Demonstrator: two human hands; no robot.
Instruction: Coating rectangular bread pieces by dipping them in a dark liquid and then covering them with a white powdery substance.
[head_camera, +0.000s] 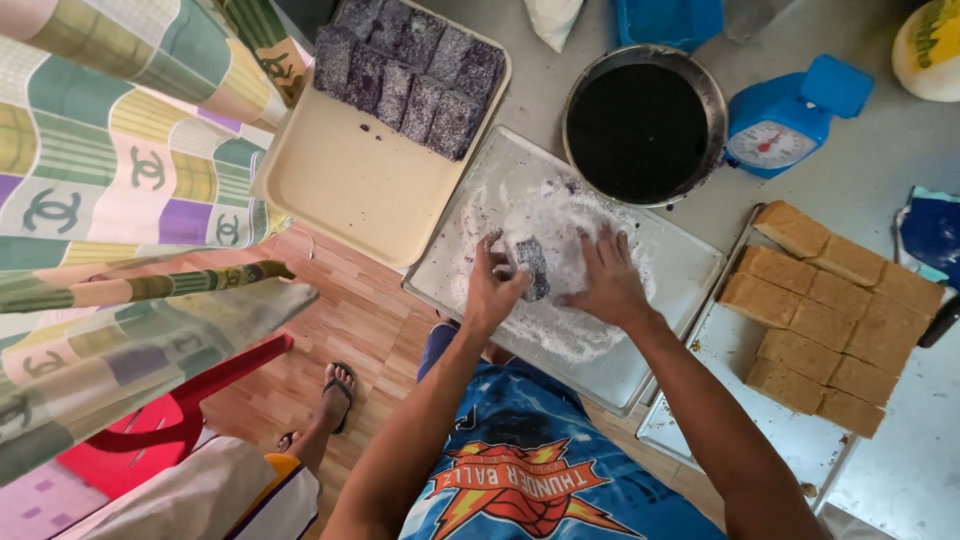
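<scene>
My left hand (492, 285) pinches a dark, coated cake square (533, 266) and holds it on edge in a heap of white flakes (560, 225). The flakes lie on a metal tray (690, 270) in front of me. My right hand (610, 278) rests flat on the flakes just right of the square, fingers spread, touching its side. A round pan of dark liquid (640, 130) stands just beyond the tray.
A beige tray (350, 185) at the upper left holds several coated dark squares (410, 70). Plain golden cake squares (830, 320) sit on a metal tray at the right. A blue kitchen scale (785, 125) stands beside the pan. Another person's patterned sleeve (110, 180) and sandalled foot (338, 392) are at the left.
</scene>
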